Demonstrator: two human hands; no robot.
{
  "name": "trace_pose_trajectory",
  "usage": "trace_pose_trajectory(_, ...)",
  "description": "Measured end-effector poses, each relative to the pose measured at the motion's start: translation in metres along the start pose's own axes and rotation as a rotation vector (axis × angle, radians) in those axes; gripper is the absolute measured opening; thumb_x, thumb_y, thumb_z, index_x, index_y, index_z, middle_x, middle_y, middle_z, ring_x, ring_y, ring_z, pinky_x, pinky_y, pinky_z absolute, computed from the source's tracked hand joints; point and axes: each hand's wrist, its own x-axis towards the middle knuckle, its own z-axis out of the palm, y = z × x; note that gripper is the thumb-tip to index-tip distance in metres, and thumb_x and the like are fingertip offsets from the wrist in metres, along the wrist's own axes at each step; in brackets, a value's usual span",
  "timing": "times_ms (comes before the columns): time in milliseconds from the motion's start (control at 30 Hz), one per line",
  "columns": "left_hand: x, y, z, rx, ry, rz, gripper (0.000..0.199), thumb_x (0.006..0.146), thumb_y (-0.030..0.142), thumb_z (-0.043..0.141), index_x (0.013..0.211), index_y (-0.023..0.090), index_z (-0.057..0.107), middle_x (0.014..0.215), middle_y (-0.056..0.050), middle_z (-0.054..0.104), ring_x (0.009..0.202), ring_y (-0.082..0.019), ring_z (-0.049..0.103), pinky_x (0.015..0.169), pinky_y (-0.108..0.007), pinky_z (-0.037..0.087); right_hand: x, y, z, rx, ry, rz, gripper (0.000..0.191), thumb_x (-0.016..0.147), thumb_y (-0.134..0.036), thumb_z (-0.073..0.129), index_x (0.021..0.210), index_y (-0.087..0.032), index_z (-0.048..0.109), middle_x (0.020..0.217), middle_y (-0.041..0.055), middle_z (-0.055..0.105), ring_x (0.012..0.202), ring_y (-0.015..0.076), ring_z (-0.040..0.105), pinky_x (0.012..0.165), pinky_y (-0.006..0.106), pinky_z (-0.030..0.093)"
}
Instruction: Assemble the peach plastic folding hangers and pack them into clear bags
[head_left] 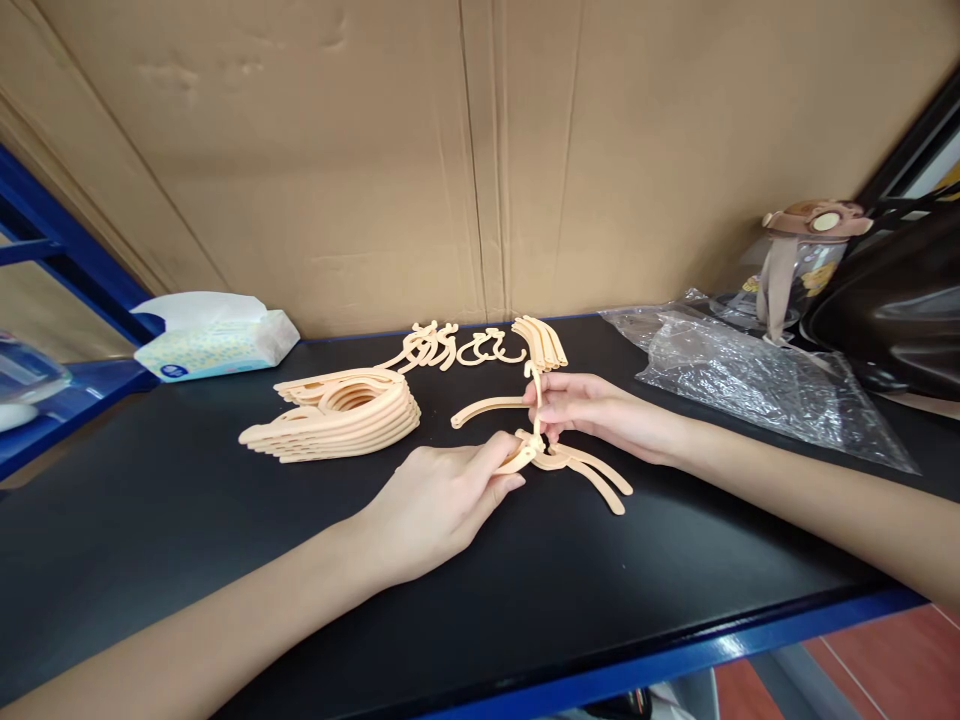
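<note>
My left hand (454,495), at the table's middle, pinches a beige plastic hanger arm (519,460) between thumb and fingers. Across from it, my right hand (592,408) grips an upright beige hanger hook (537,390), whose lower end meets the piece at my left fingertips. Whether the two are joined, I cannot tell. Loose curved arms (600,478) lie just under and right of the hands. Another curved arm (487,404) extends left behind the hook. A neat stack of hangers (352,425) sits left of my hands. Fingers partly hide the held parts.
Loose hooks (427,345) and a bundle of arms (544,343) lie at the back of the black table (675,560). A tissue pack (217,340) stands back left. Clear plastic bags (735,370) and a strapped water bottle (806,260) are at right. Cardboard (360,150) walls the back.
</note>
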Motion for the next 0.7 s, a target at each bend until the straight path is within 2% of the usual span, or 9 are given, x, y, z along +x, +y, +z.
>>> trace_pose_trajectory(100, -0.0006, 0.0017, -0.0006, -0.013, -0.002, -0.042, 0.02, 0.099, 0.032, 0.033, 0.115, 0.023, 0.038, 0.072, 0.003, 0.061, 0.056, -0.017, 0.056, 0.053, -0.024, 0.032, 0.001, 0.0003, 0.0002, 0.009, 0.008, 0.0, 0.017, 0.08, -0.026, 0.067, 0.093, -0.017, 0.06, 0.082, -0.0006, 0.062, 0.075, 0.0097, 0.058, 0.074, 0.025, 0.047)
trace_pose_trajectory(200, -0.001, 0.0024, -0.0013, -0.015, -0.002, -0.059, 0.033, 0.099, 0.03, 0.032, 0.132, 0.026, 0.027, 0.077, 0.003, 0.063, 0.06, -0.017, 0.059, 0.054, -0.023, 0.034, 0.0011, -0.0001, 0.0015, 0.031, 0.035, -0.009, 0.02, 0.079, -0.025, 0.067, 0.097, -0.017, 0.06, 0.086, 0.0008, 0.063, 0.081, 0.0116, 0.061, 0.078, 0.027, 0.048)
trace_pose_trajectory(300, -0.0009, 0.0017, -0.002, 0.005, -0.005, -0.042, 0.045, 0.099, 0.028, 0.031, 0.141, 0.027, 0.016, 0.076, 0.003, 0.063, 0.059, -0.016, 0.061, 0.053, -0.022, 0.036, 0.0002, -0.0011, 0.0025, 0.039, 0.082, 0.005, 0.027, 0.078, -0.023, 0.068, 0.103, -0.017, 0.059, 0.087, 0.0011, 0.064, 0.077, 0.0107, 0.06, 0.077, 0.027, 0.048)
trace_pose_trajectory(367, -0.0007, 0.0007, -0.002, 0.029, -0.004, -0.022, 0.047, 0.099, 0.028, 0.032, 0.143, 0.027, 0.015, 0.075, 0.003, 0.063, 0.058, -0.015, 0.061, 0.053, -0.021, 0.037, -0.0003, -0.0014, 0.0024, 0.023, 0.111, 0.02, 0.032, 0.078, -0.023, 0.068, 0.107, -0.017, 0.058, 0.084, -0.0001, 0.062, 0.074, 0.0098, 0.059, 0.074, 0.026, 0.048)
trace_pose_trajectory(500, -0.0009, -0.0011, -0.0007, 0.063, 0.003, 0.0, 0.04, 0.098, 0.026, 0.034, 0.138, 0.029, 0.027, 0.074, 0.005, 0.064, 0.059, -0.015, 0.063, 0.055, -0.021, 0.041, 0.0002, 0.0001, 0.0003, -0.006, 0.101, -0.015, 0.044, 0.077, -0.022, 0.069, 0.117, -0.019, 0.051, 0.076, -0.0031, 0.06, 0.072, 0.01, 0.057, 0.075, 0.027, 0.046)
trace_pose_trajectory(700, -0.0026, -0.0017, -0.0005, 0.066, -0.01, -0.026, 0.035, 0.099, 0.028, 0.033, 0.134, 0.031, 0.031, 0.084, 0.003, 0.069, 0.069, -0.018, 0.066, 0.057, -0.023, 0.043, -0.0005, 0.0013, 0.0007, -0.082, 0.099, -0.047, 0.038, 0.079, -0.022, 0.068, 0.112, -0.02, 0.049, 0.075, -0.0038, 0.06, 0.07, 0.0106, 0.057, 0.075, 0.029, 0.045)
